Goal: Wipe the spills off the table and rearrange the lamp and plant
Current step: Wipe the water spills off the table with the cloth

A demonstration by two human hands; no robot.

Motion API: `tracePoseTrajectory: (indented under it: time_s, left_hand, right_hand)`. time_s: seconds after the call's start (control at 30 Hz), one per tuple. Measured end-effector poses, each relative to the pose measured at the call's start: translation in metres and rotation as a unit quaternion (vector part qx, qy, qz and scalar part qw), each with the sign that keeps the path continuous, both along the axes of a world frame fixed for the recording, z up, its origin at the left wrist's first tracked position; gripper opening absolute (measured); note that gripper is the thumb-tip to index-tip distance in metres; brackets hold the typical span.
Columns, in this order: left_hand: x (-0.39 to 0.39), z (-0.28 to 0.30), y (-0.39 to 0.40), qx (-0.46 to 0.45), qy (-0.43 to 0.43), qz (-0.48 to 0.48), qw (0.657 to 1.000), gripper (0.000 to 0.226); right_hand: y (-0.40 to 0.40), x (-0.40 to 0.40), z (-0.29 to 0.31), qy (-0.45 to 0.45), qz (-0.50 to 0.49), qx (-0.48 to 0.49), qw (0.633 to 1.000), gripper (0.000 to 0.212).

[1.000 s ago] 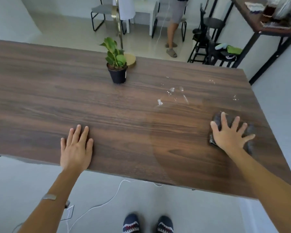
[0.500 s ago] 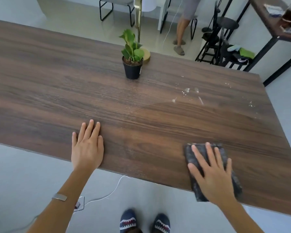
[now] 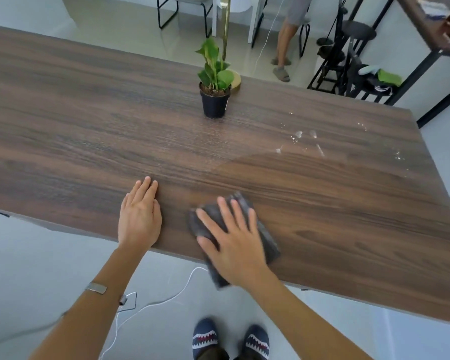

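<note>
— How far along am I?

— Right hand (image 3: 235, 245) spread flat on the grey cloth (image 3: 266, 236) at the desk (image 3: 76, 131) near edge; left hand (image 3: 140, 219) flat, empty.

— Left?

— Droplets (image 3: 299, 135) far right; potted plant (image 3: 215, 84) and lamp base (image 3: 236, 79) unmoved, I judge.

I see my right hand (image 3: 234, 245) pressed flat, fingers spread, on a dark grey cloth (image 3: 266, 235) at the near edge of the wooden worktop (image 3: 89, 141), with my left hand (image 3: 140, 221) lying flat just beside the cloth. Well beyond the cloth stands the potted plant (image 3: 215, 84), the lamp's gold base (image 3: 235, 81) touching behind it. White spill specks (image 3: 300, 141) lie right of the plant.
</note>
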State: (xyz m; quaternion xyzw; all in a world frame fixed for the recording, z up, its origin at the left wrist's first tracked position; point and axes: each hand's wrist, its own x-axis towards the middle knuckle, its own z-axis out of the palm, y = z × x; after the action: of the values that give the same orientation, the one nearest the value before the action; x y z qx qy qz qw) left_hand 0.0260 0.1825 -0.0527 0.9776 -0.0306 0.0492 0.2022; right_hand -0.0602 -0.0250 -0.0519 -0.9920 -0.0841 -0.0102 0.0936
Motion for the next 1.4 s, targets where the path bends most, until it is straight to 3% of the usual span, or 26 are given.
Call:
tracePoseTrajectory:
  time_s: [0.07,0.17,0.3,0.37,0.47,0.53,0.6,0.73,0.83,0.97,1.03,1.07,1.13,1.23,1.3,1.4]
  left_hand:
    - [0.005,0.0,0.007,0.001,-0.005,0.0,1.0,0.045]
    - [0.004,0.0,0.001,-0.007,-0.006,0.013,1.0,0.046]
    - [0.003,-0.001,0.002,-0.016,-0.008,0.017,1.0,0.046]
    - [0.003,-0.001,0.002,-0.026,-0.013,0.02,0.999,0.046]
    - [0.002,-0.003,0.004,-0.041,-0.023,0.015,0.999,0.044]
    - [0.003,-0.004,0.006,-0.05,-0.021,0.017,0.998,0.044]
    - [0.007,-0.001,0.0,-0.059,-0.011,0.03,0.998,0.044]
    - [0.013,0.015,-0.066,-0.055,-0.031,-0.038,0.997,0.046]
    - [0.01,0.024,-0.14,-0.061,-0.022,-0.132,0.989,0.049]
    - [0.011,0.016,-0.216,-0.013,0.059,-0.148,0.987,0.064]
    - [0.013,0.01,-0.24,0.018,0.087,-0.114,0.99,0.074]
    - [0.014,0.007,-0.25,0.028,0.092,-0.094,0.991,0.078]
    - [0.015,0.003,-0.265,0.044,0.093,-0.06,0.993,0.084]
    - [0.018,0.0,-0.277,0.062,0.08,-0.014,0.995,0.088]
    - [0.019,-0.002,-0.28,0.079,0.075,0.005,0.994,0.089]
    - [0.019,-0.006,-0.281,0.099,0.065,0.017,0.993,0.089]
  right_hand:
    - [-0.066,-0.033,0.0,0.016,-0.043,-0.03,0.999,0.056]
    - [-0.146,-0.027,0.007,0.072,-0.211,-0.043,0.974,0.064]
    - [-0.115,0.074,0.012,0.107,-0.375,0.004,0.921,0.064]
    - [-0.052,0.109,0.009,0.11,-0.308,0.015,0.945,0.063]
    - [0.042,0.082,0.001,0.054,-0.106,0.008,0.993,0.058]
    - [0.052,0.04,0.0,0.018,-0.015,0.023,0.999,0.053]
    - [0.013,0.001,-0.003,0.008,-0.004,0.006,1.0,0.052]
    - [-0.127,-0.074,-0.004,0.028,-0.173,-0.032,0.984,0.059]
    - [-0.227,-0.107,0.003,0.087,-0.345,-0.041,0.934,0.068]
    - [-0.315,-0.061,0.016,0.107,-0.524,0.005,0.845,0.069]
    - [-0.326,-0.01,0.018,0.117,-0.553,0.025,0.824,0.069]
    - [-0.321,0.012,0.015,0.124,-0.535,0.026,0.835,0.069]
    - [-0.3,0.035,0.009,0.12,-0.423,0.015,0.898,0.066]
    - [-0.279,-0.002,0.003,0.068,-0.227,-0.007,0.971,0.063]
    - [-0.302,-0.045,0.003,0.067,-0.19,-0.005,0.98,0.06]
    - [-0.373,-0.075,0.003,0.084,-0.278,-0.027,0.957,0.061]
